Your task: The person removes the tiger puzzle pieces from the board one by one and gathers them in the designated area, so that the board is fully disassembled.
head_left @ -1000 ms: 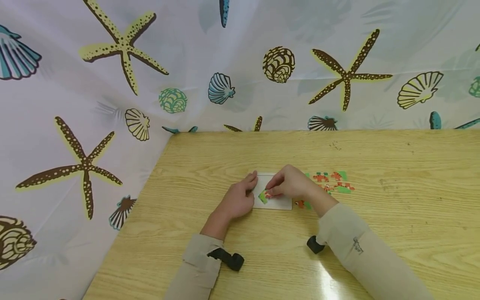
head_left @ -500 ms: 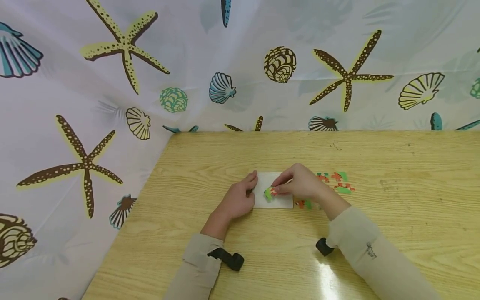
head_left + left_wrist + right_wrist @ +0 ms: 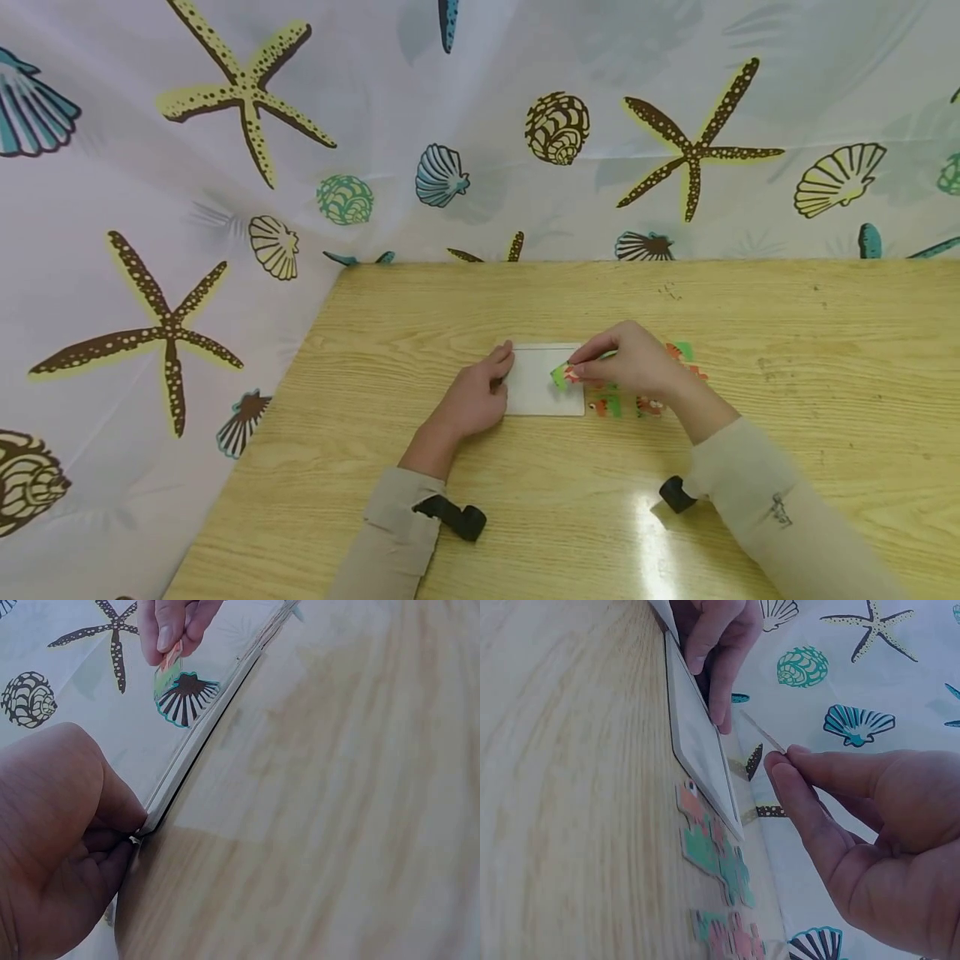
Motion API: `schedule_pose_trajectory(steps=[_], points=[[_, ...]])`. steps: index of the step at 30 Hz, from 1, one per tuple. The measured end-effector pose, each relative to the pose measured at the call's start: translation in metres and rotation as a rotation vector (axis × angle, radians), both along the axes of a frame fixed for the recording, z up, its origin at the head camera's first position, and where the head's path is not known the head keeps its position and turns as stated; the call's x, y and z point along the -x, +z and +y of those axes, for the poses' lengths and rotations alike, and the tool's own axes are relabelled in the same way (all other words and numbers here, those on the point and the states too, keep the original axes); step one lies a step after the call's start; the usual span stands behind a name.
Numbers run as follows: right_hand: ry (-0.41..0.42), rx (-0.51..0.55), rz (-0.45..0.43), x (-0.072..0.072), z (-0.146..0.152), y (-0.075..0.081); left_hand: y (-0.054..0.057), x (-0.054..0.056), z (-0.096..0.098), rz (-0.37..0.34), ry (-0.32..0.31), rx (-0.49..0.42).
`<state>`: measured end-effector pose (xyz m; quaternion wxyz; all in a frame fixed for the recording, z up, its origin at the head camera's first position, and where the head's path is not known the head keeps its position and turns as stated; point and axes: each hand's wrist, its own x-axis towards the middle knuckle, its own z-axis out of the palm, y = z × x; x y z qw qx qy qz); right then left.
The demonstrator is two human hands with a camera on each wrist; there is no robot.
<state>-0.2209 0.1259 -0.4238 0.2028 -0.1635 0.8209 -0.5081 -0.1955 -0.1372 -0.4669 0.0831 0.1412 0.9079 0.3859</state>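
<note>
In the head view my left hand [image 3: 476, 397] holds the left edge of a white puzzle board [image 3: 529, 385] that lies flat on the table. Seen from the left wrist, its thumb and fingers grip a corner of the board [image 3: 180, 776]. My right hand [image 3: 637, 364] pinches a green and red jigsaw piece [image 3: 561, 376] between thumb and fingertips, above the board's right part. From the right wrist that piece [image 3: 763, 731] shows edge-on, raised off the board. Loose jigsaw pieces [image 3: 604, 406] lie right of the board, partly hidden under my right hand.
More orange and green pieces [image 3: 681, 352] lie farther right on the wooden table [image 3: 795, 375]. A cloth [image 3: 495, 108] printed with shells and starfish hangs behind the table and along its left side. Black wrist mounts [image 3: 453, 517] sit on both sleeves.
My right hand has moved right and slightly up with the jigsaw piece, off the middle of the board. More loose pieces show below it. My left hand stays at the board's left edge.
</note>
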Motion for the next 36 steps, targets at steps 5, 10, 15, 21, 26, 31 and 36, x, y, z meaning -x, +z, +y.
schedule_pose_trajectory(steps=[5,10,15,21,26,31,36], points=[[0.005,0.017,-0.013,0.000,0.008,-0.001,0.000,0.000,0.000,0.013,0.003,0.004],[0.008,0.015,-0.028,0.000,0.010,-0.002,-0.001,0.000,0.001,0.009,0.001,0.009],[0.005,0.032,-0.044,-0.002,0.015,-0.001,-0.001,0.000,0.000,0.000,-0.003,0.010],[0.007,0.092,-0.094,-0.002,0.023,-0.004,-0.001,0.001,-0.001,0.002,-0.015,0.012],[0.001,0.099,-0.119,-0.001,0.028,-0.006,0.000,0.001,-0.001,0.007,-0.015,0.007],[-0.015,0.062,-0.108,-0.003,0.034,-0.003,0.000,0.001,-0.001,-0.001,-0.013,0.014],[-0.016,0.049,-0.112,-0.004,0.041,-0.001,0.000,0.001,-0.001,-0.008,-0.011,0.015]])
